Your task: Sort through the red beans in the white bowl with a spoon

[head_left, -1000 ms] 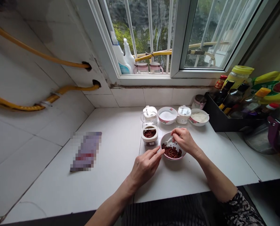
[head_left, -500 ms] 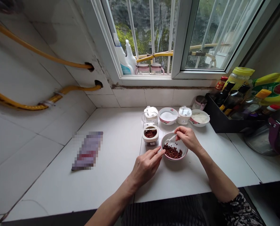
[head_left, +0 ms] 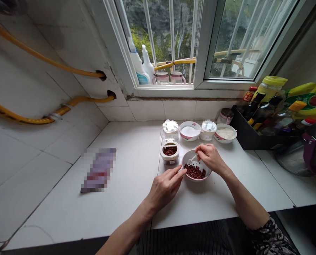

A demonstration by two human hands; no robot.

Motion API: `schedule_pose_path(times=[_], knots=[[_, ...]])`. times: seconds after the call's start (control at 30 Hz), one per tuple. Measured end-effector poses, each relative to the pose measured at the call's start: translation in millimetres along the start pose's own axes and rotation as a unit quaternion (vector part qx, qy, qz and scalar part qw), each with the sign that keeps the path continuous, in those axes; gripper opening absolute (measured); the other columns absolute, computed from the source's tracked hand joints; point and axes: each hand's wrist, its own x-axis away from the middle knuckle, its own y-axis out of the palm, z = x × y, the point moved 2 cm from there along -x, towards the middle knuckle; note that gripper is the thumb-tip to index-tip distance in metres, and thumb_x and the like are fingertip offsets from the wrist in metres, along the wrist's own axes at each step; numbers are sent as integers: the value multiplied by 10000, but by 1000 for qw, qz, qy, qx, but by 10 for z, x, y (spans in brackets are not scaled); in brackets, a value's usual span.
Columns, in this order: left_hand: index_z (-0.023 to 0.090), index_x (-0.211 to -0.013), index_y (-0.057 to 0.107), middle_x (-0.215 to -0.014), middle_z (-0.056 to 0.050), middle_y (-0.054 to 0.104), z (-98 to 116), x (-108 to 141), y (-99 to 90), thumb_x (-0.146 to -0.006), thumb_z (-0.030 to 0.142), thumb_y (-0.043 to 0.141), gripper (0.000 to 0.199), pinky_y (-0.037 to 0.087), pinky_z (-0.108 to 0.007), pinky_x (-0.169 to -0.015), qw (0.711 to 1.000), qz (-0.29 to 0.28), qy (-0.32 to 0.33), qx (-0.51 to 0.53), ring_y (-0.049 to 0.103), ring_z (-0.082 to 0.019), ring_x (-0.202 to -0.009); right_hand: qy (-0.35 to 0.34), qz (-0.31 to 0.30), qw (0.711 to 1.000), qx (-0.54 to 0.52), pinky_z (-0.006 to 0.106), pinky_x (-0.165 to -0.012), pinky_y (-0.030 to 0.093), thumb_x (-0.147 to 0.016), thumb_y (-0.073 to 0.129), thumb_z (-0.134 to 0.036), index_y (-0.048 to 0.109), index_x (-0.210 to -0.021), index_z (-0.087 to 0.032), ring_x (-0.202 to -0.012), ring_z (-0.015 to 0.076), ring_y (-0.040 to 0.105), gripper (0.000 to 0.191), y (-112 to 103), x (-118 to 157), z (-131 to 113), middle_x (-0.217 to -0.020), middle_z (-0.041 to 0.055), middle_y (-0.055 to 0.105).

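Note:
A small white spoon (head_left: 192, 160) is pinched in my right hand (head_left: 209, 157), its head inside a pink-rimmed bowl (head_left: 197, 180). Dark red-brown dried grains (head_left: 195, 172) lie in that bowl. The fingertips of my left hand (head_left: 166, 186) touch the bowl's left side, and the hand holds up nothing. Just left of the bowl, an open jar (head_left: 170, 158) contains similar grains. Behind stand a lidded clear jar (head_left: 170, 129), a flowered bowl of white powder (head_left: 190, 131), another lidded jar (head_left: 208, 130) and a bowl with pale contents (head_left: 225, 133).
A black bin (head_left: 243, 132) of bottles stands at the right, beside a pot with a purple handle (head_left: 310, 152). On the left of the white counter (head_left: 131, 170) lies a blurred purple packet (head_left: 99, 170). Behind is a barred window, with yellow hoses on the left wall.
My right hand has shifted slightly left and down, and the spoon's head sits a little lower and nearer the grains. My left hand stays at the bowl.

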Motion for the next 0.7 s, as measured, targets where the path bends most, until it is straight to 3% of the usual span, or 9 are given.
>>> schedule_pose_path(times=[0.07,0.23,0.37,0.5,0.7], knots=[[183,-1234,639,-1166,-113,710,4,-8,-4,-966,131,499,307,613,-281,-730,1000,3,3,-2,717,-188,-923,-21,-22,1000,1,350,-865,449,-787,477,-159,603,-687,-219,-578,152,577,172,23,9,-27,-530,-28,652],[166,-1211,636,-1151,-114,715,14,-21,-7,-965,127,505,281,607,-281,-708,1000,16,7,-7,719,-192,-902,46,-43,992,-107,272,-594,451,-775,487,-230,604,-712,-208,-530,151,573,135,25,17,12,-538,-14,636],[167,-1203,639,-1149,-114,716,8,-10,1,-962,127,509,277,607,-280,-728,1000,10,7,-5,719,-189,-918,76,-19,986,-147,269,-601,466,-756,510,-260,613,-721,-200,-542,152,587,124,-38,6,55,-537,-10,637],[172,-1212,637,-1156,-115,713,2,-6,1,-964,129,503,285,607,-281,-726,1000,6,6,-6,719,-189,-915,68,2,993,-95,273,-603,461,-746,499,-238,627,-705,-199,-540,151,575,141,-59,6,61,-534,-3,642],[171,-1210,643,-1150,-113,716,3,-10,-4,-963,128,508,285,608,-278,-736,1000,10,7,-3,719,-187,-923,88,-15,985,-149,267,-597,468,-739,513,-258,617,-706,-196,-537,149,577,126,-25,-4,65,-525,-7,631]])
